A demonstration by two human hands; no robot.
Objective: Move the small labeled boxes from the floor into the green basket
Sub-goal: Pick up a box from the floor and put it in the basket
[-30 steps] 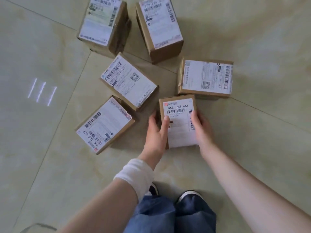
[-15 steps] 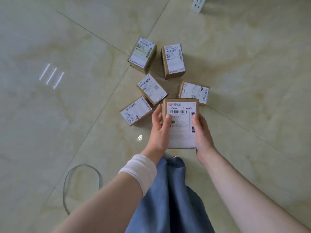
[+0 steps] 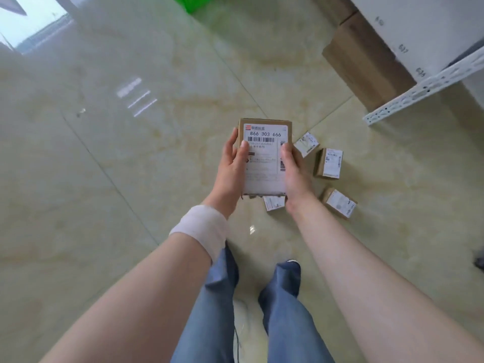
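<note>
Lifted well above the floor since a second ago. Grips the labeled box from both sides, left hand and right hand clamped on its edges, thumbs over the label. Leaves four small boxes on the floor, green basket far ahead.

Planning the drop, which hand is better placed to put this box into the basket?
Left, slightly. Left hand and right hand both grip the box, but the basket lies ahead on the left side.
</note>
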